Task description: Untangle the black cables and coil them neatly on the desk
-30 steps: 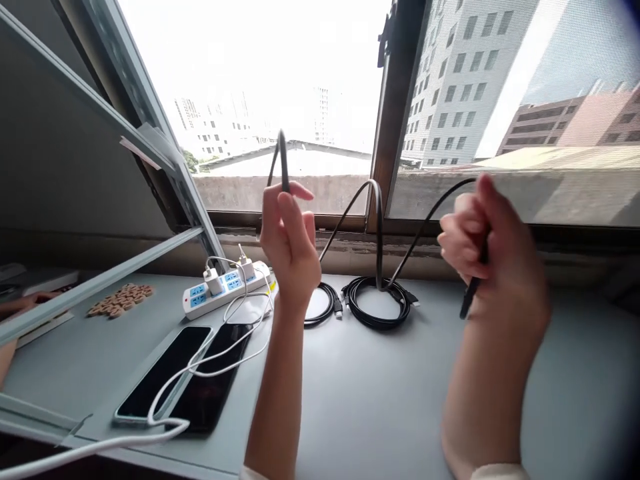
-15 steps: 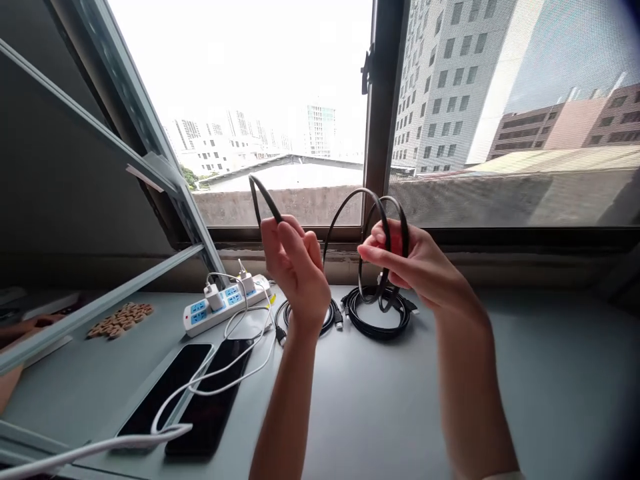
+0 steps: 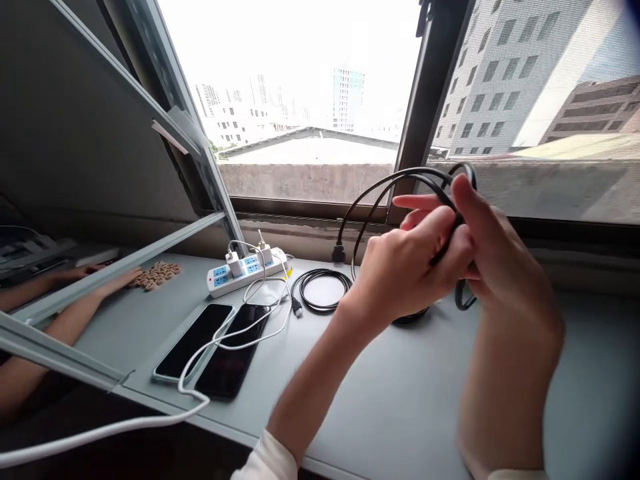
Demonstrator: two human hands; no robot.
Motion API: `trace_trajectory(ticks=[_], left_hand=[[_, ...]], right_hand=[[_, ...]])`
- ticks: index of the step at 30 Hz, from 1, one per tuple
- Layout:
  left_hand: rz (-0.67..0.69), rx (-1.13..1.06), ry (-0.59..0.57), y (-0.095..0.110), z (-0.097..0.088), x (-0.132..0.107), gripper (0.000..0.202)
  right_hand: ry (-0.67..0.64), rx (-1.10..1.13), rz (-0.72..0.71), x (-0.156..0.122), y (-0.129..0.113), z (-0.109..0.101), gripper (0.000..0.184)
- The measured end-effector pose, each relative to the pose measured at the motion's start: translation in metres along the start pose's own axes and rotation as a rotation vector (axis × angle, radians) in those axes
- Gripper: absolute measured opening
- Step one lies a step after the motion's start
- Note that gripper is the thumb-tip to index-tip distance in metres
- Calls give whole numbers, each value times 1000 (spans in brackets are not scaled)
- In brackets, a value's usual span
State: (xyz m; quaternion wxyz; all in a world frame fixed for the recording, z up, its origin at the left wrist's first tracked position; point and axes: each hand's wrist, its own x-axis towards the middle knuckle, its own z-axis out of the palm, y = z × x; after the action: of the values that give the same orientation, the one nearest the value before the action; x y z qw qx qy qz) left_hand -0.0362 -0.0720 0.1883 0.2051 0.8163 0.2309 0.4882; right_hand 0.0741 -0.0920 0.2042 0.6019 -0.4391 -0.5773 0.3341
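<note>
Both my hands meet above the desk at the right, closed around loops of a black cable. My left hand crosses over toward the right and grips the cable at the bundle. Behind it, my right hand holds the coil with its thumb raised. A black plug at the cable's end dangles to the left of the loops. On the desk below lies a coiled black cable with its plug beside it. My left hand mostly hides a second coil.
A white power strip with two chargers stands near the window. Two phones lie on the desk, crossed by a white cable. Metal shelf bars stand at left; beyond them another person's hand touches small wooden pieces.
My left hand has moved right, bringing its cable to the coil in my right hand. The view has shifted right. Another person's arm now reaches to the wooden pieces.
</note>
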Motion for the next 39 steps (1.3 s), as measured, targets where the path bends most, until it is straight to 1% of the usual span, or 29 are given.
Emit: trace_trajectory(ticks=[1, 3, 5, 6, 8, 9, 10, 12, 15, 17, 18, 21, 22, 24, 26, 28, 30, 32, 33, 35, 36, 37, 39], left_hand=[[19, 55, -27, 1, 0, 0, 17], [41, 119, -40, 0, -3, 1, 20], [26, 114, -25, -2, -9, 2, 26], [3, 94, -1, -3, -13, 2, 25], [-39, 49, 68, -7, -22, 2, 18], [-49, 35, 100, -10, -25, 2, 18], [-46, 31, 126, -13, -28, 2, 24], [-7, 46, 147, -22, -32, 3, 39], [47, 116, 174, -41, -33, 7, 57], [59, 149, 204, -53, -32, 12, 55], [55, 147, 215, -59, -32, 14, 49], [0, 111, 261, -70, -37, 18, 17], [-28, 91, 294, -71, -39, 19, 19], [-73, -1, 369, -72, -44, 19, 37], [-119, -170, 423, -70, -47, 19, 50], [-189, -310, 473, -65, -47, 19, 54], [-243, -349, 542, -59, -45, 19, 54], [-235, -334, 614, -53, -42, 18, 54], [-213, -324, 646, -50, -40, 18, 54], [-167, -305, 681, -45, -37, 16, 54], [-152, -297, 678, -44, -36, 15, 54], [-152, -292, 650, -43, -35, 14, 52], [-201, -290, 536, -46, -32, 14, 49]], right_hand=[[41, -26, 1, 1, 1, 0, 44], [125, -82, -8, 5, 4, -4, 34], [192, -180, -41, 8, 9, -9, 24], [228, -254, -69, 9, 11, -12, 21], [311, -435, -129, 10, 14, -17, 26], [344, -524, -160, 10, 14, -19, 30], [353, -597, -191, 9, 15, -20, 32], [286, -678, -266, 7, 14, -20, 33], [101, -648, -447, 4, 12, -15, 26], [71, -580, -553, 2, 11, -10, 24], [93, -536, -592, 2, 10, -9, 22], [241, -378, -681, 3, 10, -6, 22], [283, -319, -710, 5, 10, -6, 24], [320, -214, -743, 10, 12, -7, 23], [307, -155, -720, 16, 16, -8, 15], [284, -205, -658, 20, 19, -7, 9], [268, -326, -584, 23, 21, -4, 13], [254, -359, -502, 24, 23, 0, 18], [252, -311, -461, 23, 23, 1, 22], [223, -138, -381, 21, 22, 2, 31], [184, -45, -338, 19, 21, 0, 36], [135, 44, -297, 16, 19, -2, 41], [51, 191, -227, 11, 14, -7, 46]])
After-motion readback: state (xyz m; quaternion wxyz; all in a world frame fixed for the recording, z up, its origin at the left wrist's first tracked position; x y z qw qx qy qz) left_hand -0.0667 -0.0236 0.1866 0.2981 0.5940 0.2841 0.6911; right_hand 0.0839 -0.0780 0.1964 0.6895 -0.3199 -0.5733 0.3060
